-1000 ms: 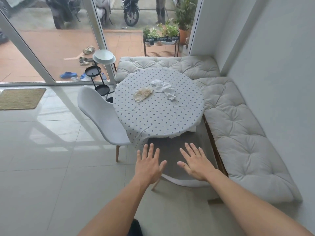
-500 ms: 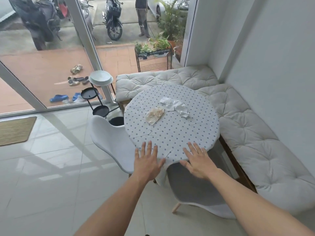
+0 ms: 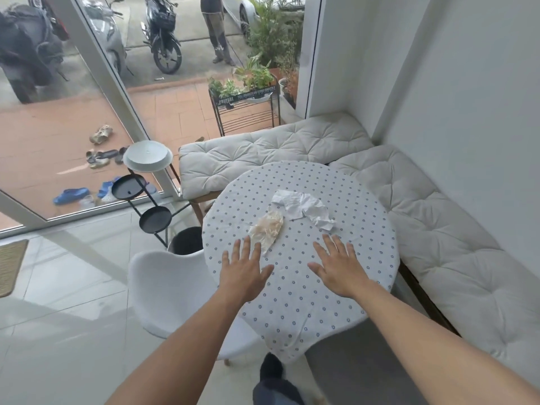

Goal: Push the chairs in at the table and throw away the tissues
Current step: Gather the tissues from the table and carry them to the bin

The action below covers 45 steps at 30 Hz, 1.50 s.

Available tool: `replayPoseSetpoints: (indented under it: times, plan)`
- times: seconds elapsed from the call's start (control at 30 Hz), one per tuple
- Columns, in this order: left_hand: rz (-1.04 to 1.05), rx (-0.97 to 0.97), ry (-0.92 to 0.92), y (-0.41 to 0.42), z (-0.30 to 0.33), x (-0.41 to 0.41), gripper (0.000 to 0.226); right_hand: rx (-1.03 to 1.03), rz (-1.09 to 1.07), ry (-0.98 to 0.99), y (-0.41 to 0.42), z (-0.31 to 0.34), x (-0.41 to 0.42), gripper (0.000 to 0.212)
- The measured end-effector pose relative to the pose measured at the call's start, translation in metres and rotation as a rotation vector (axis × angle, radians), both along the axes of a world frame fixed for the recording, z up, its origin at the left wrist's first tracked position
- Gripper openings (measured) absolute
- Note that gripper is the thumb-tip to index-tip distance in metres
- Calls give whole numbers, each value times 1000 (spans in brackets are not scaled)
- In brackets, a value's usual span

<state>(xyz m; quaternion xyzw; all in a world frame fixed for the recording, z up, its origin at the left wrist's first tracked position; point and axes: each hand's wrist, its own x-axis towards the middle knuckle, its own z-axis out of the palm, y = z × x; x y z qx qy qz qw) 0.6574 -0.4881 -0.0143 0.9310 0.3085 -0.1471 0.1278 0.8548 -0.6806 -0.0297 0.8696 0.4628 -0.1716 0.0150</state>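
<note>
A round table point(image 3: 362, 217) with a dotted white cloth stands in front of me. On it lie a stained, brownish tissue point(image 3: 267, 229) and a crumpled white tissue point(image 3: 304, 207) side by side. My left hand point(image 3: 244, 273) hovers flat with fingers spread, its fingertips at the near edge of the stained tissue. My right hand point(image 3: 339, 268) is spread over the cloth just short of the white tissue. A white chair point(image 3: 166, 290) stands at the table's left. A grey chair point(image 3: 347, 363) sits tucked under the near edge.
Cushioned benches point(image 3: 455, 252) wrap the far and right sides along the wall. A black bin point(image 3: 185, 240) and a black tiered stand point(image 3: 146, 197) with a white dish on top stand left of the table by the glass door. A person stands outside near motorbikes.
I have stepped closer; both hands moved from over the grey chair's back forward above the tabletop toward the tissues. The grey chair now lies further under the table.
</note>
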Motion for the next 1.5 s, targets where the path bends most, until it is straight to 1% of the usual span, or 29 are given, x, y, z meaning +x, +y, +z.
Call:
replayPoseSetpoints:
  times: [0.17, 0.3, 0.4, 0.47, 0.53, 0.63, 0.73, 0.83, 0.93, 0.97, 1.07, 1.1, 1.2, 1.27, 1.37, 1.43, 1.5]
  plan:
    - [-68, -52, 61, 59, -26, 66, 74, -29, -31, 18, 54, -20, 63, 66]
    - [-179, -52, 127, 96, -49, 119, 88, -64, -30, 15, 90, -39, 110, 66]
    - [-277, -58, 170, 111, -67, 149, 98, -90, -35, 13, 103, -53, 134, 75]
    - [-332, -83, 195, 116, -78, 159, 102, -117, -30, 15, 108, -61, 147, 84]
    - [-362, -118, 203, 119, -87, 160, 102, -134, -31, 40, 111, -68, 155, 88]
    - [-355, -171, 158, 121, -97, 149, 83, -141, -51, 99, 112, -74, 158, 94]
    - [-332, -198, 59, 123, -102, 136, 61, -126, -48, 122, 110, -76, 154, 98]
    - [-340, -129, 3, 128, -103, 133, 36, -55, -67, 95, 110, -80, 147, 90]
    - [-307, -114, -96, 136, -95, 145, 21, 9, -138, 82, 106, -85, 140, 83]
    - [-289, -128, -149, 139, -90, 152, 19, 37, -157, 87, 104, -86, 137, 77]
    - [-277, -144, -295, 150, -75, 184, 15, 135, -175, 65, 94, -88, 128, 44]
    - [-286, -141, -327, 153, -72, 196, 14, 160, -176, 52, 91, -89, 125, 37]
    - [-311, -124, -375, 159, -67, 231, 19, 215, -212, 51, 82, -90, 120, 28]
    - [-344, -101, -336, 160, -69, 253, 27, 253, -241, 66, 78, -89, 118, 26]
    - [-384, -94, -205, 150, -82, 276, 34, 292, -281, 65, 75, -85, 115, 26]
    - [-374, -116, -78, 139, -91, 284, 50, 322, -322, 72, 76, -83, 113, 25]
    - [-365, -127, 4, 132, -102, 284, 62, 351, -371, 96, 77, -82, 110, 28]
